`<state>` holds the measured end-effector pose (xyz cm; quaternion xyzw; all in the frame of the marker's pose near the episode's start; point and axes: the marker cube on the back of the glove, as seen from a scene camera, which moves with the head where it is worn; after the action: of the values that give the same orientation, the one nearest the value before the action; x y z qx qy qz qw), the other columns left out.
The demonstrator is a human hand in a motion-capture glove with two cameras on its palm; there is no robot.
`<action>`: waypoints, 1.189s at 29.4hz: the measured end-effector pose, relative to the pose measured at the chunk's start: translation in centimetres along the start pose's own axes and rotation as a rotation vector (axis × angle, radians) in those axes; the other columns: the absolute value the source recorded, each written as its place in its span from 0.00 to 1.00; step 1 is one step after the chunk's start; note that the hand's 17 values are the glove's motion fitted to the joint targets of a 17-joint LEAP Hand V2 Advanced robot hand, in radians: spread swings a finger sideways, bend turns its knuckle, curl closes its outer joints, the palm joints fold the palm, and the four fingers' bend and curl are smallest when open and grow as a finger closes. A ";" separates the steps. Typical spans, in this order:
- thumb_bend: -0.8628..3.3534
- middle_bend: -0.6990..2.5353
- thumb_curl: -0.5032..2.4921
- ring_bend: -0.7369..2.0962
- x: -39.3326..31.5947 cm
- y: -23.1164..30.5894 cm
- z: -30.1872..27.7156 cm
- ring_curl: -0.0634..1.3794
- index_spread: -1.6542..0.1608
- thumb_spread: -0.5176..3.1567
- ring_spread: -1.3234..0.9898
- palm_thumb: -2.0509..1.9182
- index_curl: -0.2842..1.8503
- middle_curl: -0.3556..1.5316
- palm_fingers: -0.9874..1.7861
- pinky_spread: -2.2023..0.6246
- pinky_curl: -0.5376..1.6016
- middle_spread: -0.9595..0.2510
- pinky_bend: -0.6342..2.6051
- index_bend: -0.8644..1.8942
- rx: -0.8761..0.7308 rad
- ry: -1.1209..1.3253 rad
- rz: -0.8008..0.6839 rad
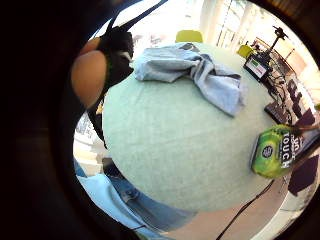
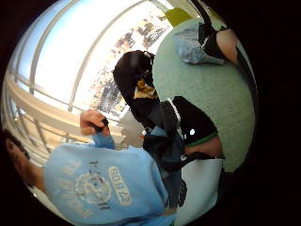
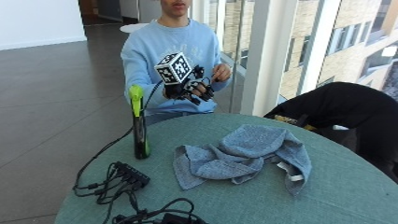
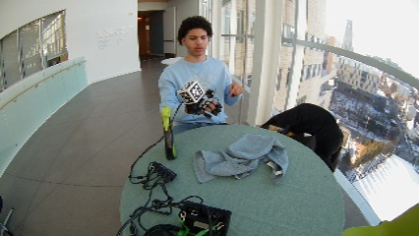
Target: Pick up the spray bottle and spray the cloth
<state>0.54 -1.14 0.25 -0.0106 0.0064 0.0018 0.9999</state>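
The spray bottle (image 3: 138,122), dark with a lime-green head, stands upright on the left side of the round green table (image 3: 249,200). In the little finger side palm view the spray bottle (image 1: 275,151) shows near the table's rim. A crumpled grey-blue cloth (image 3: 245,156) lies in the middle of the table, and the cloth (image 1: 197,72) shows in that palm view too. My gloved right hand (image 3: 193,91) hangs in the air above the table's far edge, behind and to the right of the bottle. Its fingers are loosely bent and hold nothing. The bare hand (image 3: 221,72) is raised just beside it.
A black power strip (image 3: 127,175) and tangled cables (image 3: 149,212) lie on the table's near left. A black jacket (image 3: 339,112) is draped over a chair at the right. A window pillar (image 3: 264,51) stands behind the table.
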 end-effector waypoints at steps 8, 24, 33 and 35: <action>0.28 0.31 0.22 0.35 1.6 -2.0 0.6 0.16 0.77 0.35 0.57 0.65 0.25 0.29 0.63 0.83 0.33 0.74 0.29 0.43 -0.053 0.017 0.045; 0.26 0.28 0.24 0.32 2.1 1.3 -0.4 0.19 0.74 0.43 0.58 0.66 0.29 0.34 0.61 0.85 0.37 0.74 0.28 0.40 -0.063 0.004 0.093; 0.24 0.28 0.24 0.32 3.2 8.0 -3.8 0.19 0.73 0.44 0.58 0.66 0.30 0.35 0.60 0.85 0.38 0.74 0.28 0.38 0.017 -0.035 0.181; 0.24 0.28 0.24 0.31 3.9 9.3 -4.4 0.19 0.72 0.45 0.58 0.66 0.30 0.36 0.59 0.85 0.39 0.75 0.28 0.37 0.049 -0.035 0.196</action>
<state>4.39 8.05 -4.41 0.0147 -0.0099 0.0998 0.9948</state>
